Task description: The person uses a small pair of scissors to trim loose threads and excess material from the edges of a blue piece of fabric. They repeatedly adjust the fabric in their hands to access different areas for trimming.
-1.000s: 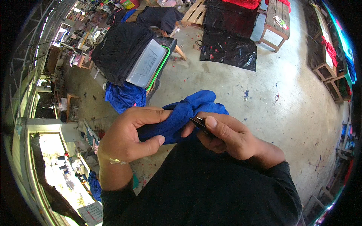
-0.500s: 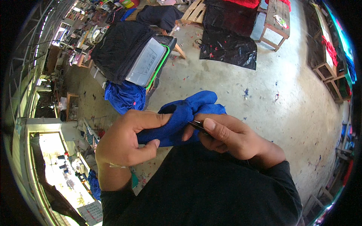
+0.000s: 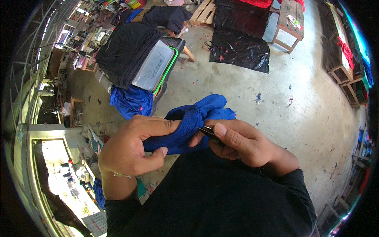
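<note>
A bunched blue knit fabric piece (image 3: pixel 183 136) is held up in front of my body. My left hand (image 3: pixel 130 146) grips its left side, with the fingers inside a fold and the thumb below. My right hand (image 3: pixel 246 144) holds small dark thread snips (image 3: pixel 208 132) between thumb and fingers. Their pointed tips rest close against the fabric's edge; whether they touch it I cannot tell. Part of the fabric lies behind my right fingers, where any grip on it is hidden.
A pile of black cloth (image 3: pixel 122 51) and a translucent plastic bin (image 3: pixel 153 67) stand ahead on the left, with blue cloth (image 3: pixel 132 103) below. Black plastic sheeting (image 3: pixel 239 49) covers floor ahead. A wooden bench (image 3: pixel 291 19) stands at far right; wooden racks (image 3: pixel 341 73) line the right side.
The fabric's fold over my left fingers has opened slightly and its right end has shifted a little. Both hands keep nearly the same place and grip.
</note>
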Tool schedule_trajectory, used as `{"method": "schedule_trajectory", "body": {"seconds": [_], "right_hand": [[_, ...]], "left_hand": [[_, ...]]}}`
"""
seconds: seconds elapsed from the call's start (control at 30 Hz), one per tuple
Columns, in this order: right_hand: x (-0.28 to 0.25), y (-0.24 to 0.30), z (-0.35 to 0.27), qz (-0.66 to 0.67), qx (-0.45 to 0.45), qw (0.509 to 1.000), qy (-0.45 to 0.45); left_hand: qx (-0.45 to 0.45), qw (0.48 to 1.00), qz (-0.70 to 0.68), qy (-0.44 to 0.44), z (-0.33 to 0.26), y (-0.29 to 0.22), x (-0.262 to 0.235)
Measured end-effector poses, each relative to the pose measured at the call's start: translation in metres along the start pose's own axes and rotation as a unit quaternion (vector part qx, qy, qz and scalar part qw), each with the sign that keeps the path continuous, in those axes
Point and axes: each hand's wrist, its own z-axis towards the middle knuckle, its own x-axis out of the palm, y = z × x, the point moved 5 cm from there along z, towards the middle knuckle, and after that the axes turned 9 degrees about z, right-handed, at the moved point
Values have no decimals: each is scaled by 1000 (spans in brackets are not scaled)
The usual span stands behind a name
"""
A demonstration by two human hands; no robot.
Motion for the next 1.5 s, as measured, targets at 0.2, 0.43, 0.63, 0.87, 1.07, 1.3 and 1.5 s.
{"method": "schedule_trajectory", "body": {"seconds": [0.2, 0.43, 0.63, 0.87, 1.07, 1.3, 1.5], "right_hand": [[-3, 0, 2, 3, 21, 1000, 11], [-4, 0, 4, -1, 32, 999, 6], [-8, -8, 14, -25, 22, 999, -2], [-5, -12, 11, 71, 68, 995, -15], [-4, -13, 9, 110, 88, 990, -17], [-3, -14, 7, 113, 113, 987, -26], [-7, -22, 8, 118, 126, 985, -28]], "left_hand": [[-31, 999, -14, 23, 0, 6, -1], [-4, 999, 19, 25, 3, 1, -3], [31, 997, 69, 14, 1, 3, -2], [-3, 994, 86, 62, 4, 3, -1], [1, 995, 86, 41, 2, 0, -1], [0, 989, 141, 54, 2, -7, -1], [11, 991, 126, 43, -1, 0, 7]]}}
